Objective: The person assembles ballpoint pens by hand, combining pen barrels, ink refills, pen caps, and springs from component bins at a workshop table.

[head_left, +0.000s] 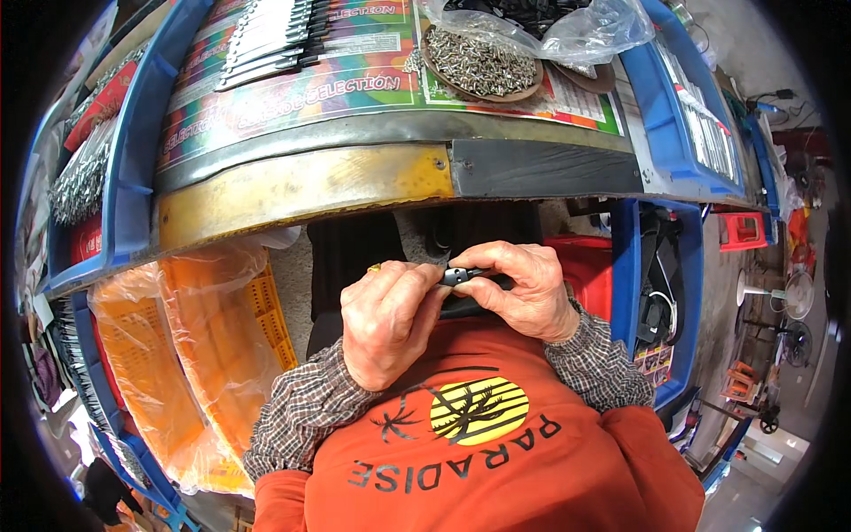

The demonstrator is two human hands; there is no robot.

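Holding a small black part (467, 282) close to the chest, just below the worktop (355, 177) edge, we pinch it with both hands, the left hand (390, 319) and right hand (523, 288) each clamped on an end, likely to steady it for fitting. Above the part, the worktop carries a round tray of screws (479, 64) and a plastic bag (567, 31); orange bagged crates (213, 355) sit left of it.

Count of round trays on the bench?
2: one round tray heaped with small metal parts, top centre; a second tray right of it, mostly hidden under the clear plastic bag. More may be hidden.
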